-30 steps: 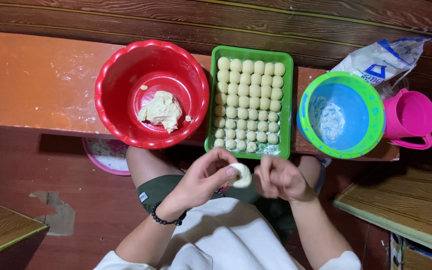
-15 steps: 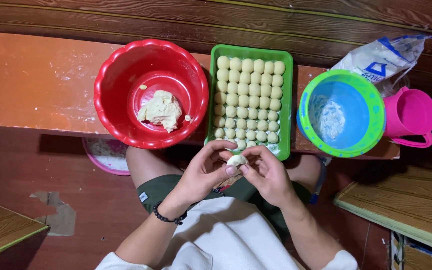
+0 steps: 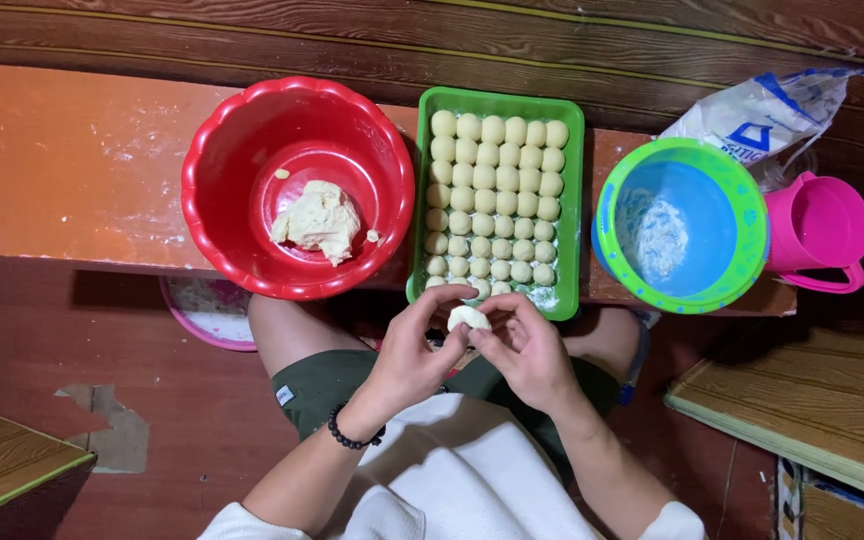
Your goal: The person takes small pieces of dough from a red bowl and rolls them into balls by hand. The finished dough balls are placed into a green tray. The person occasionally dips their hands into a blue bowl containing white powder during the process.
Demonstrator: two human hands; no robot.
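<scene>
Dark wood plank wall across the top of the frame, orange bench (image 3: 72, 160) running left to right below it, dusted with flour, reddish floor underneath. On the bench, left to right: red scalloped bowl (image 3: 297, 188) with a lump of pale dough (image 3: 318, 219) sitting in its bottom; green rectangular tray (image 3: 500, 200) filled with rows of small dough balls (image 3: 494, 190), upper rows larger, lower rows smaller; blue bowl with a green rim (image 3: 680, 225), flour smear inside; pink jug (image 3: 818, 232) just beside it at the right, handle toward the lower right. White flour bag (image 3: 764, 112) lies behind the blue bowl at upper right. Pink-rimmed plate (image 3: 210, 308) partly visible under the bench, below the red bowl. Lower centre: person seated, white cloth over the lap. Left hand (image 3: 410, 352) and right hand (image 3: 524, 348) meet just below the tray's near edge, both pinching one small dough piece (image 3: 468, 318) between them. Fingers of both hands curled in narrow around it, thumbs and fingertips touching the dough. Dough piece sits at frame centre, slightly below the tray, clear of the bench. Black bead bracelet (image 3: 354, 437) on the left wrist. Wooden tabletop corners at lower left and lower right.
</scene>
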